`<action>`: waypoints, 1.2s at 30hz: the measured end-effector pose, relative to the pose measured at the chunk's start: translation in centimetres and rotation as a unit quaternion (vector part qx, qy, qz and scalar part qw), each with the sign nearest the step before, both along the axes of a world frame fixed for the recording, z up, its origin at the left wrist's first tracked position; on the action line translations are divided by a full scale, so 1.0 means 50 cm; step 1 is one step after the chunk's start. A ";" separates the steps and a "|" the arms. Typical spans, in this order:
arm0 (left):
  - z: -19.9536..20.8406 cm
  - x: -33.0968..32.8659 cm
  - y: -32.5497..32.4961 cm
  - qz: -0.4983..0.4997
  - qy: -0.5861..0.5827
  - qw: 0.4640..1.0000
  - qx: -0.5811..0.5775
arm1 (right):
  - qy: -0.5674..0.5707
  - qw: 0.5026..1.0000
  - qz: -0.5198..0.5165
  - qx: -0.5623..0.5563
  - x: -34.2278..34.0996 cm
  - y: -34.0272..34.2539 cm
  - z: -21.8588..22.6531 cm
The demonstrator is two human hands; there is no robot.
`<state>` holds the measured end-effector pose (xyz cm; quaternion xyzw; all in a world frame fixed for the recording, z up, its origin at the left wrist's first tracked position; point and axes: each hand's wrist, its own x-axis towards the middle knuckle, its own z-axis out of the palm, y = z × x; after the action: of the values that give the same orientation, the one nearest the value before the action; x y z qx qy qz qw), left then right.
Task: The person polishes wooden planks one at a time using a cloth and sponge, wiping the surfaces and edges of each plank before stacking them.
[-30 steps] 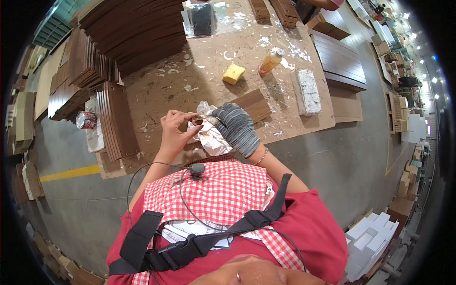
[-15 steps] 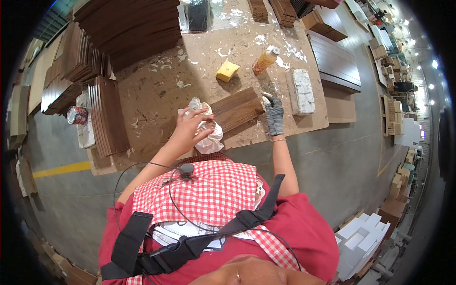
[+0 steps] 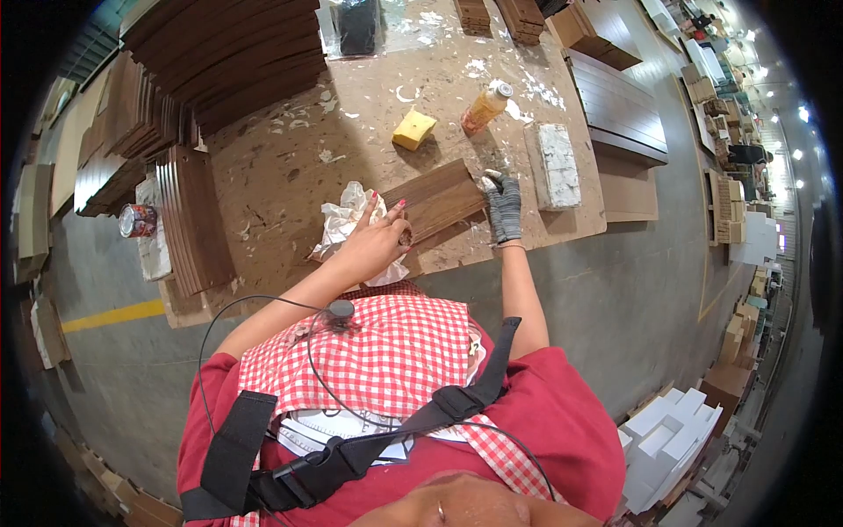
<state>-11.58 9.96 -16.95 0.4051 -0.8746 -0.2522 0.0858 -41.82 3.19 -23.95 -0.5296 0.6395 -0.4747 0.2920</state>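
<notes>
A dark brown wooden board [image 3: 436, 202] lies slanted near the front edge of the workbench, between my hands. My bare left hand [image 3: 373, 246] is closed over its left end, fingers across the top. A crumpled white sheet [image 3: 344, 215], cloth or paper, bunches beside and beneath that hand. At the board's right end, my right hand [image 3: 504, 211] in a grey glove grips the edge with curled fingers; the fingertips look whitish, and their undersides are hidden. Beyond the board sit a yellow sponge-like block [image 3: 414, 130] and a bottle of orange liquid [image 3: 487, 109] with a pale cap.
A white-smeared block [image 3: 555, 167] stands right of my gloved hand. Tall stacks of brown boards [image 3: 219, 61] fill the back left, with more upright boards [image 3: 195, 220] and a can [image 3: 139, 220] nearer. Dark panels [image 3: 616, 105] lie beyond the right edge of the workbench [image 3: 290, 167].
My left hand has shifted right and turned, from over the crumpled sheet onto the board's left end. The sheet now bunches further left. My right hand stays at the other end.
</notes>
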 end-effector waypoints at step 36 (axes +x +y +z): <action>-0.007 0.011 -0.004 0.021 0.021 0.998 -0.048 | 0.116 0.993 -0.029 -0.006 0.028 -0.022 -0.005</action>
<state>-11.01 9.75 -17.31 0.4134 -0.8749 -0.2168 0.1289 -40.39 2.09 -24.18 -0.5639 0.6813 -0.4221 0.1994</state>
